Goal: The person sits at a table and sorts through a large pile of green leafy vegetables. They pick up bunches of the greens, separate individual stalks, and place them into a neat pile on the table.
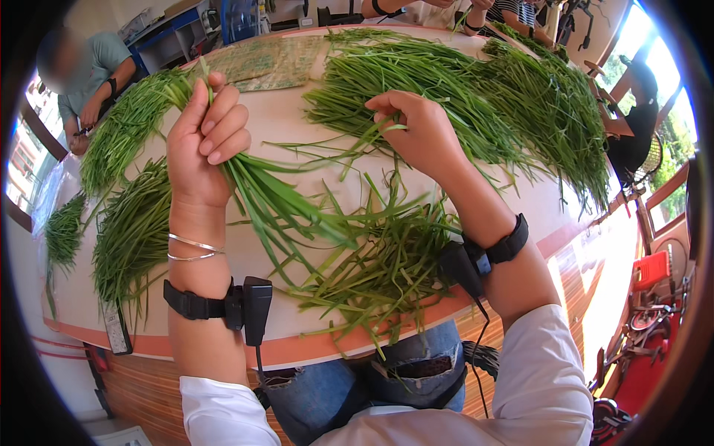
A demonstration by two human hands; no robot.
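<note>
My left hand (209,128) is closed around a small bunch of garlic chives (268,189). The pale stem ends stick up above the thumb, while the long flat leaves hang down to the right over the table. My right hand (413,125) pinches a few loose chive blades (374,134) between thumb and fingers. Below both hands, near the table's front edge, lies a tangled heap of loose blades (379,262), some of them yellowish. Just behind the right hand is a large pile of chives (407,72) laid roughly lengthwise.
More chive piles lie at the left (134,228) and far right (552,111) of the white table (268,122). A flattened woven sack (268,64) is at the back. A phone (117,331) rests by the front-left edge. People sit around, including one at left (106,72). Cables hang from my wrist devices.
</note>
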